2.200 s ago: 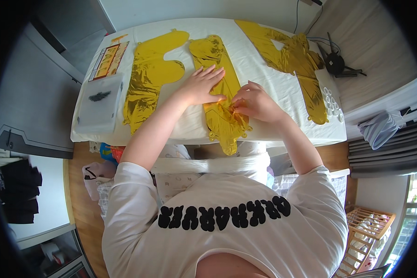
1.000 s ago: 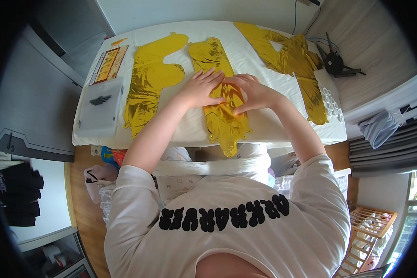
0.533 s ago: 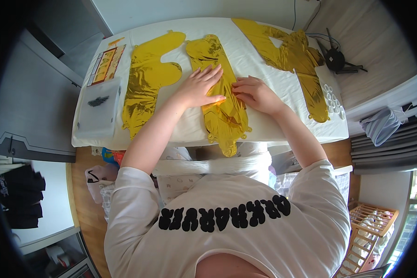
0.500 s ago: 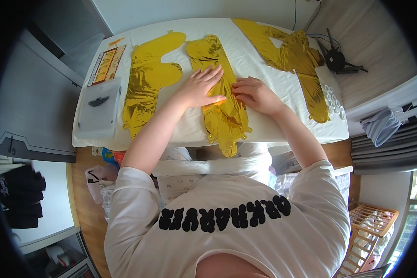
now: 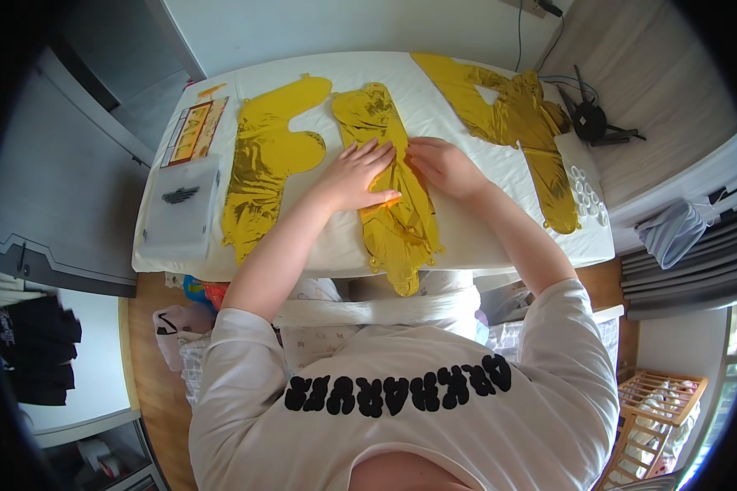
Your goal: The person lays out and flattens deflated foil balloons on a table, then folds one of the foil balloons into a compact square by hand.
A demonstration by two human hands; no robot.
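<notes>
A flat gold foil balloon [image 5: 401, 233] lies lengthwise before me, its near tabbed end hanging over the table's front edge. My left hand [image 5: 354, 177] rests palm down across its middle, fingers spread and thumb pointing right. At the balloon's right edge, my right hand [image 5: 449, 167] has its fingers together and bent, pinching the foil; the fingertips are partly hidden. To the left lies a second gold foil balloon [image 5: 258, 168] with a rounded bulge on its right side. A third gold foil balloon [image 5: 512, 123], angular with an opening in it, is spread at the far right.
On the table's left stand a translucent plastic case [image 5: 180, 225] with small dark items on top and a printed card [image 5: 195, 131]. White rings [image 5: 585, 196] sit near the right edge, below a black device with antennas [image 5: 591, 121]. A white cloth [image 5: 483, 204] covers the table.
My right hand has slid a little farther away along the balloon's right edge. The left hand stays flat on the foil. The whole view has shifted slightly.
</notes>
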